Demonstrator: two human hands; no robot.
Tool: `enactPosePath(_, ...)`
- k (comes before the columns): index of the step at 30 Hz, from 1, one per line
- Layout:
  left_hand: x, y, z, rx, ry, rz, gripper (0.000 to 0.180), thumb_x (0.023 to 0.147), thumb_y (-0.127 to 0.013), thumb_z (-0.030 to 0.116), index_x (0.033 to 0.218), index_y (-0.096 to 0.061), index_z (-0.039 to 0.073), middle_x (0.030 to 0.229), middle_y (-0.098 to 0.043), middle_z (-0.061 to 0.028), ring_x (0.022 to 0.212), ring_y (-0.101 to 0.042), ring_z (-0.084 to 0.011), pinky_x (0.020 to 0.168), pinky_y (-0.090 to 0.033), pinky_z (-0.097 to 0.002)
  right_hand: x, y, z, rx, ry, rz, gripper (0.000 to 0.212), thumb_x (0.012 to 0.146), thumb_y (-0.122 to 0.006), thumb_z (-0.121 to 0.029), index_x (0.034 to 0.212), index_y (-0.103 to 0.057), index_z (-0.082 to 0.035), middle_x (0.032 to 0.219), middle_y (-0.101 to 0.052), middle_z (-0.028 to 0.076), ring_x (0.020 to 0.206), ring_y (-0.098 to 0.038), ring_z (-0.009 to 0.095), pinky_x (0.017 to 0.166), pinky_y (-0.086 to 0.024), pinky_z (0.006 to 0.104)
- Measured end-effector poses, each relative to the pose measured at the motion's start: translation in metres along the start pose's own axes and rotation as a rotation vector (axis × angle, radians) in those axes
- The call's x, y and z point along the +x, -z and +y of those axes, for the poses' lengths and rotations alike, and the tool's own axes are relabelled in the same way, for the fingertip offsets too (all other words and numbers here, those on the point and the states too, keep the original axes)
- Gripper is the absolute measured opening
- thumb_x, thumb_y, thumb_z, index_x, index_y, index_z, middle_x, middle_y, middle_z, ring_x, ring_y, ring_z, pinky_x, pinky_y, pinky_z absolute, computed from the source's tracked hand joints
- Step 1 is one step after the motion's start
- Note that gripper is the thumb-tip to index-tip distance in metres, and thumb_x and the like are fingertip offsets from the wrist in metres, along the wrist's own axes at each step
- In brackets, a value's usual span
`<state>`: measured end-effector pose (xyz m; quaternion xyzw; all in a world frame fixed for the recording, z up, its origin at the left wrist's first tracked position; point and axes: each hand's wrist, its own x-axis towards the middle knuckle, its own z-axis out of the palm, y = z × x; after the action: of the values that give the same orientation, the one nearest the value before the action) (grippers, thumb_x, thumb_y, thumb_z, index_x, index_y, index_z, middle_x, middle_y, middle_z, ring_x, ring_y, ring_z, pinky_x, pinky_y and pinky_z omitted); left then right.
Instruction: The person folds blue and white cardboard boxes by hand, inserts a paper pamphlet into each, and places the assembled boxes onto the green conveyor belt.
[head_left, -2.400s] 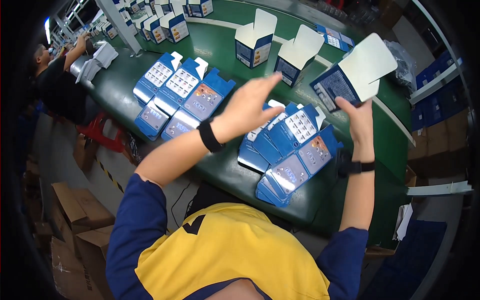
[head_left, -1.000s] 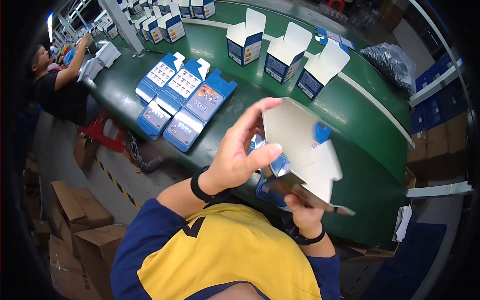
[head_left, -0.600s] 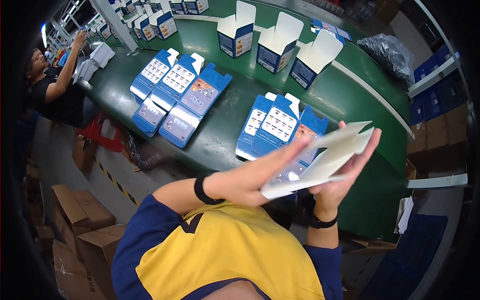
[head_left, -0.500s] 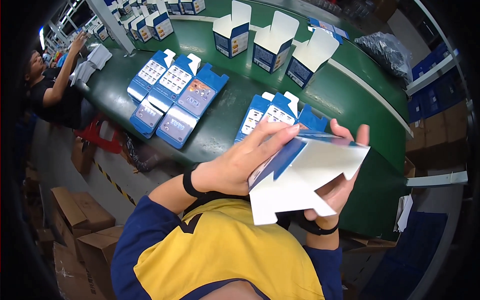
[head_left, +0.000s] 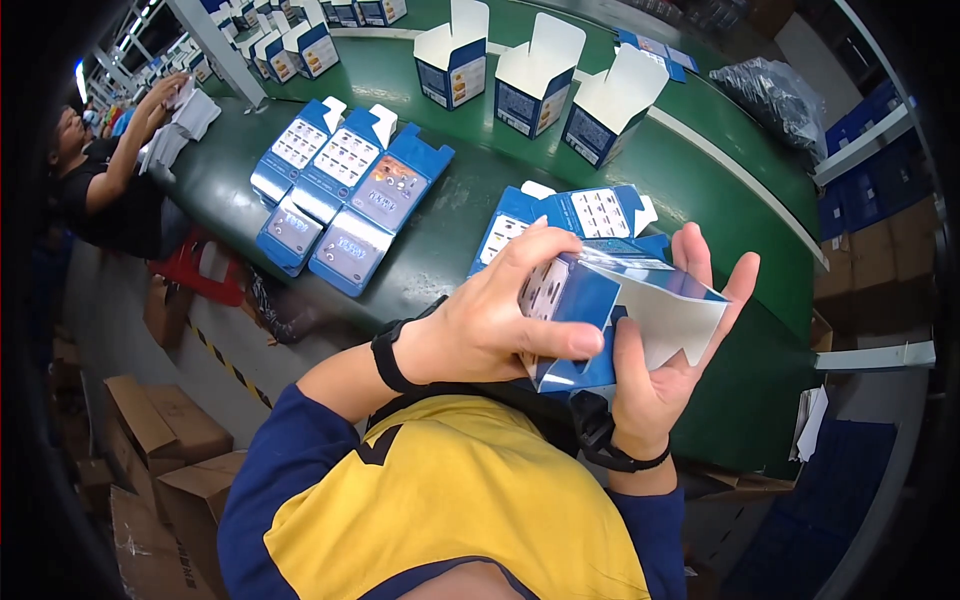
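Note:
In front of my chest I hold a partly folded blue-and-white carton box (head_left: pixel 592 292), its open end tilted toward me. My left hand (head_left: pixel 500 315) grips its left side, the thumb lying on a blue flap at the open end. Around the right side is my right hand (head_left: pixel 660 385), its thumb at the opening beside the flaps and its other fingers up behind the far edge. White inner walls show within. Just beyond my hands lies a small pile of flattened cartons (head_left: pixel 600 212), partly hidden by the box.
On the green table (head_left: pixel 455 205), more flattened cartons (head_left: pixel 345 160) overlap to the left. Three erected boxes (head_left: pixel 533 95) with raised lids stand farther back. A grey plastic bag (head_left: pixel 770 95) lies at the far right. A co-worker (head_left: pixel 120 175) handles white sheets at the far left.
The box's white end flaps have been folded over, so blue printed flaps now face me. My thumbs have moved onto the open end. An upper flattened carton behind my hands appears turned.

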<state>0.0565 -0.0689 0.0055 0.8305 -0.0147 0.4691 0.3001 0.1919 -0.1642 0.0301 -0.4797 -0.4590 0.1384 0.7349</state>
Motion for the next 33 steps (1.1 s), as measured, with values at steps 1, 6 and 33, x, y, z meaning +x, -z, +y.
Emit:
enactPosePath(1, 0.002, 0.001, 0.002, 0.001, 0.002, 0.0, 0.062, 0.062, -0.072, -0.001, 0.117, -0.057, 0.022, 0.124, -0.04, -0.0197, 0.114, -0.045, -0.0409, 0.099, -0.037, -0.054, 0.002, 0.001, -0.003, 0.095, 0.003, -0.048, 0.084, 0.074, -0.065, -0.008, 0.145, -0.02, -0.006, 0.128, -0.047, 0.018, 0.129, -0.038, 0.032, 0.109, -0.025, 0.0427)
enactPosePath(6, 0.011, 0.007, 0.007, 0.1, -0.027, -0.052, 0.05, 0.055, -0.071, -0.001, 0.101, -0.063, 0.016, 0.122, -0.042, -0.0209, 0.114, -0.045, -0.0398, 0.098, -0.038, -0.0527, 0.001, 0.036, 0.02, 0.564, -0.056, -0.232, 0.072, 0.08, -0.063, -0.004, 0.142, -0.028, -0.005, 0.125, -0.051, 0.019, 0.128, -0.039, 0.032, 0.108, -0.027, 0.0411)
enactPosePath(33, 0.029, 0.02, 0.019, 0.131, 0.042, -0.249, 0.071, 0.064, -0.082, 0.017, 0.125, -0.045, 0.025, 0.122, -0.047, -0.0208, 0.111, -0.051, -0.0372, 0.103, -0.029, -0.0605, 0.025, 0.026, 0.009, -0.329, 0.179, -0.486, 0.062, 0.065, -0.079, -0.014, 0.122, -0.058, -0.003, 0.117, -0.062, 0.013, 0.102, -0.063, 0.025, 0.086, -0.05, 0.0318)
